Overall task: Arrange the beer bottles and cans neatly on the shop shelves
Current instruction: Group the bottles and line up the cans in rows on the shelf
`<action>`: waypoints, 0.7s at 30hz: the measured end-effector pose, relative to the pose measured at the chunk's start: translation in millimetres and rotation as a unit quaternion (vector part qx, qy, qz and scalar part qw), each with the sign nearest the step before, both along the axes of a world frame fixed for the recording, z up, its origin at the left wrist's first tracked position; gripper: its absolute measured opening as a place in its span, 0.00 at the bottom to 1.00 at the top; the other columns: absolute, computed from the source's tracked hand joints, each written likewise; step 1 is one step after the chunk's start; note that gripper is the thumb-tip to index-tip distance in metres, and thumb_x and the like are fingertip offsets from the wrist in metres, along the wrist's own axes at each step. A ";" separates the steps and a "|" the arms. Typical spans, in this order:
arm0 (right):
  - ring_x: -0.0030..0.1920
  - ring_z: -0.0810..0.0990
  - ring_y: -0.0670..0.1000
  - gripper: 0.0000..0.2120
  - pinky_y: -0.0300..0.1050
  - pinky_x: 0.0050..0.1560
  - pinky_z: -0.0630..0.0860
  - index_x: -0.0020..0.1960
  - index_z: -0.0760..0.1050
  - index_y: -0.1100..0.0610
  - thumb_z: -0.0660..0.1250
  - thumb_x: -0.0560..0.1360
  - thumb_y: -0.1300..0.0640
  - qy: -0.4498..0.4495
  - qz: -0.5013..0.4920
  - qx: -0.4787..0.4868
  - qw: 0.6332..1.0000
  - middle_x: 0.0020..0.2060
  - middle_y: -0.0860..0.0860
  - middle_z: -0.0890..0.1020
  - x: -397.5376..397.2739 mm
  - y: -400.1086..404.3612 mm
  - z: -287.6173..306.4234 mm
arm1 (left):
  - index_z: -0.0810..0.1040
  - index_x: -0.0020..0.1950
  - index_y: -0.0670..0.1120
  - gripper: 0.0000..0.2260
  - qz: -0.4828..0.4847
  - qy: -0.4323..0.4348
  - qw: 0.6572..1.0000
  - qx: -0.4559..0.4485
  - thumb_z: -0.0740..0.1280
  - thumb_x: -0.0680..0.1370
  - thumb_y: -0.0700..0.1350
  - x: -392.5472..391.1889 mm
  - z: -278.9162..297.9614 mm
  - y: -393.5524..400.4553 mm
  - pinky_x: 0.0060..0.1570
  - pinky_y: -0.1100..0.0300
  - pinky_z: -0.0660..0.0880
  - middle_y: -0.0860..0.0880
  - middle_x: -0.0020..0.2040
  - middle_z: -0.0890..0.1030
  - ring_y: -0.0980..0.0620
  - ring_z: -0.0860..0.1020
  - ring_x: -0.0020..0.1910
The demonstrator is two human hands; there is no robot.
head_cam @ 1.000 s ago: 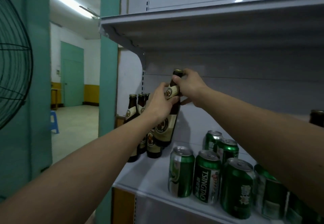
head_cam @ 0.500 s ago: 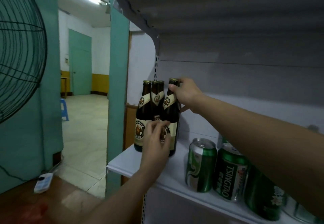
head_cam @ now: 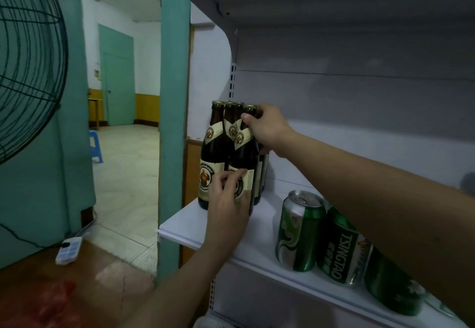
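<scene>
A white shop shelf point(head_cam: 180, 227) stood beside a teal pillar point(head_cam: 173, 96), with a wire fan point(head_cam: 28, 58) at nine o'clock. Brown beer bottles point(head_cam: 214, 158) clustered upright at the shelf's left end. The right hand point(head_cam: 267, 128) pinched the front bottle point(head_cam: 244, 155) at its neck; the left hand point(head_cam: 227, 207) curled round its label. Green cans point(head_cam: 299, 232) stood at four o'clock.

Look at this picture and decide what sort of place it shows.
Probably a small shop: white metal shelves on slotted uprights hold grouped beer bottles and green cans, with a back room through the doorway.
</scene>
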State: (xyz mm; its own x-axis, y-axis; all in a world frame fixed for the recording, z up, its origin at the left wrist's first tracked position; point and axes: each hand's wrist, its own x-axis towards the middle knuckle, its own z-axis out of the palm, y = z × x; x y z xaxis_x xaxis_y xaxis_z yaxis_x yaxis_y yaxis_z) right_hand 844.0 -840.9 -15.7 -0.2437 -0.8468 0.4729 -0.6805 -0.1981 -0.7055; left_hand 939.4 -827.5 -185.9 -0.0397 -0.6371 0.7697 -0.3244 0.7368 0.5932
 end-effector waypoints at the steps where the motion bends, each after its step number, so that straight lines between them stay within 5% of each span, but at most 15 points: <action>1: 0.51 0.81 0.61 0.08 0.64 0.52 0.80 0.54 0.73 0.51 0.64 0.79 0.47 0.004 0.002 -0.003 1.000 0.51 0.55 0.82 0.0 0.2 -0.7 | 0.73 0.68 0.49 0.20 -0.004 0.004 1.000 0.012 0.66 0.77 0.37 0.0 -0.2 -0.4 0.61 0.52 0.70 0.48 0.62 0.68 0.49 0.69 0.62; 6: 0.54 0.81 0.59 0.18 0.62 0.54 0.80 0.65 0.72 0.53 0.68 0.77 0.49 0.012 0.018 -0.017 1.000 0.55 0.55 0.81 -1.9 6.2 -6.7 | 0.65 0.72 0.53 0.27 -0.039 0.038 0.994 0.100 0.69 0.77 0.38 3.2 0.4 -0.3 0.62 0.60 0.65 0.53 0.65 0.64 0.53 0.66 0.65; 14: 0.58 0.79 0.59 0.33 0.60 0.47 0.83 0.68 0.65 0.56 0.78 0.70 0.58 0.025 0.039 0.136 0.990 0.63 0.54 0.76 -4.6 12.1 -23.5 | 0.60 0.76 0.51 0.32 -0.008 0.032 0.982 0.184 0.71 0.77 0.39 1.3 0.7 -3.1 0.69 0.51 0.66 0.49 0.73 0.65 0.48 0.66 0.71; 21: 0.63 0.76 0.60 0.39 0.59 0.53 0.82 0.73 0.59 0.58 0.77 0.70 0.53 0.050 0.027 0.125 0.991 0.65 0.55 0.74 -5.9 9.1 -31.7 | 0.66 0.70 0.49 0.26 0.039 0.039 0.981 0.186 0.72 0.76 0.43 2.4 -1.5 -3.2 0.57 0.58 0.71 0.48 0.64 0.71 0.50 0.72 0.61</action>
